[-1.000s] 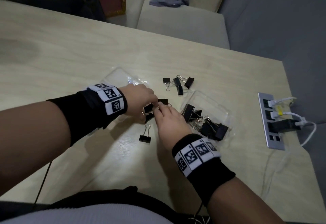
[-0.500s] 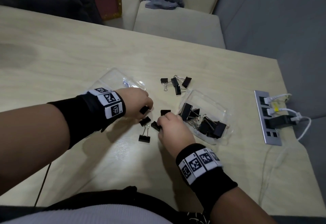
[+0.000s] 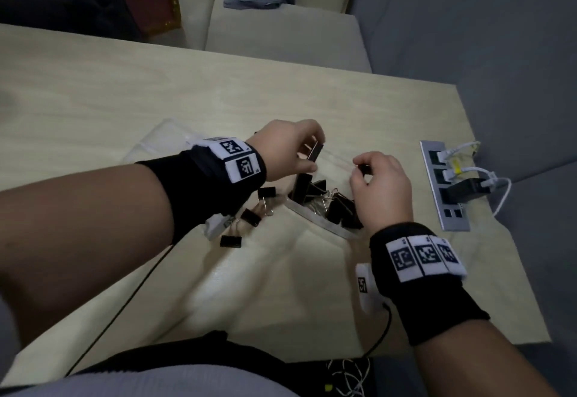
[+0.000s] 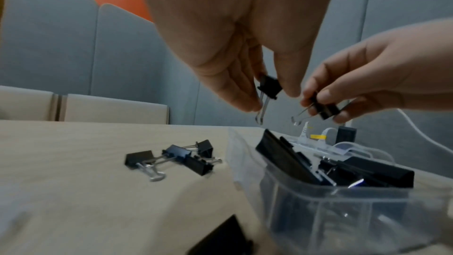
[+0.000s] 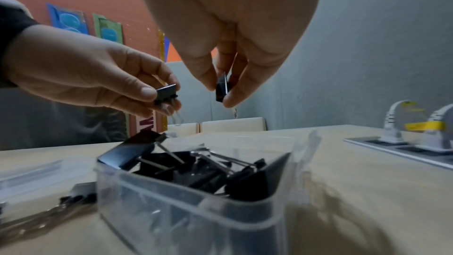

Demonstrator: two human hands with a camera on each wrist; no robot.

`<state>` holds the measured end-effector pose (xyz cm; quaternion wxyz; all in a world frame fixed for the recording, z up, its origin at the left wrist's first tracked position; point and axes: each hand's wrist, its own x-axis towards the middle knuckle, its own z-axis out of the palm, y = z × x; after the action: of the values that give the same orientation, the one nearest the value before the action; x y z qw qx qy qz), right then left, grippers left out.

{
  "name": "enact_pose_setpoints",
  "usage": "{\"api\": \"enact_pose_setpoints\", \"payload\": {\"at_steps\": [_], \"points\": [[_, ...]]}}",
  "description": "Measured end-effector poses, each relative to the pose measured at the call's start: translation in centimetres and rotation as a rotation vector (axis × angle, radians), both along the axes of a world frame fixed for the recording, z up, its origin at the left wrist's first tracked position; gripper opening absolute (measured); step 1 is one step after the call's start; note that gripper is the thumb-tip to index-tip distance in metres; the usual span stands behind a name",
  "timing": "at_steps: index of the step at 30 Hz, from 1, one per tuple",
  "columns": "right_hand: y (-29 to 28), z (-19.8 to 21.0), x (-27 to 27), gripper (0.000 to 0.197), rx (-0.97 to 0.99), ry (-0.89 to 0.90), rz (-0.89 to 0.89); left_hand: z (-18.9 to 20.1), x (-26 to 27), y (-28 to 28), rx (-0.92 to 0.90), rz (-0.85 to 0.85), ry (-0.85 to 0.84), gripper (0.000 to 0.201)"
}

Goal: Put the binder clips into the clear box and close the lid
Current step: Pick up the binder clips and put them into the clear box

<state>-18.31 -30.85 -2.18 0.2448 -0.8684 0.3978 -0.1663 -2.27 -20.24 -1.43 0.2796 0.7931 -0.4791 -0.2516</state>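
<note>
Clear box [image 3: 324,224] standing open on table [image 3: 125,90], already holding many binder clips [image 3: 340,209]. I am holding left hand [image 3: 281,149] and right hand [image 3: 381,187] above box, each pinching one clip between thumb and fingertips. Few loose clips [image 3: 249,217] lying on table left of box.

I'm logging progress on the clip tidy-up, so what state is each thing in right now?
Left hand: pinches a binder clip, raised over the box.
Right hand: pinches another clip, also above the box.
Clear box: open, partly filled with black clips.
Lid: off, lying on the table behind the left wrist.
Loose clips: lying on the table, outside the box.
Power strip: cables plugged in.
</note>
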Motion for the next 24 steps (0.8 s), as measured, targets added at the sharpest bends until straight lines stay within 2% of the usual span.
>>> {"api": "enact_pose_setpoints", "payload": {"at_steps": [3,6,8,10,13,15,17,18,21,24], "points": [[-0.3,-0.1,0.1,0.034,0.059,0.169,0.029,-0.4,-0.2,-0.9,0.027,0.009,0.005,0.063],[1.9,0.0,0.2,0.032,-0.023,0.135,0.145,-0.4,1.1,0.6,0.085,-0.008,-0.135,0.046],[4.7,-0.1,0.1,0.025,-0.025,0.119,0.318,-0.2,2.0,2.5,0.169,-0.046,-0.202,0.033],[7.4,-0.7,0.1,0.024,0.011,0.172,0.525,-0.2,2.5,4.8,0.337,-0.130,-0.271,0.030],[10.1,-2.9,1.2,0.041,-0.021,0.329,0.727,-1.0,2.6,7.8,0.607,-0.287,-0.354,0.036],[11.3,-3.9,1.8,0.059,-0.027,0.444,0.785,-1.6,2.4,9.6,0.674,-0.320,-0.344,0.041],[11.4,-4.6,2.1,0.068,-0.070,0.536,0.803,-2.3,1.7,10.2,0.683,-0.333,-0.351,0.040],[11.5,-4.7,2.0,0.064,-0.098,0.547,0.798,-2.6,1.3,10.4,0.678,-0.338,-0.366,0.038],[11.8,-4.8,1.8,0.035,-0.153,0.523,0.771,-3.3,0.5,10.6,0.658,-0.341,-0.409,0.035],[11.8,-4.7,1.4,0.034,-0.083,0.564,0.764,-3.3,0.5,10.3,0.661,-0.335,-0.436,0.032]]}}
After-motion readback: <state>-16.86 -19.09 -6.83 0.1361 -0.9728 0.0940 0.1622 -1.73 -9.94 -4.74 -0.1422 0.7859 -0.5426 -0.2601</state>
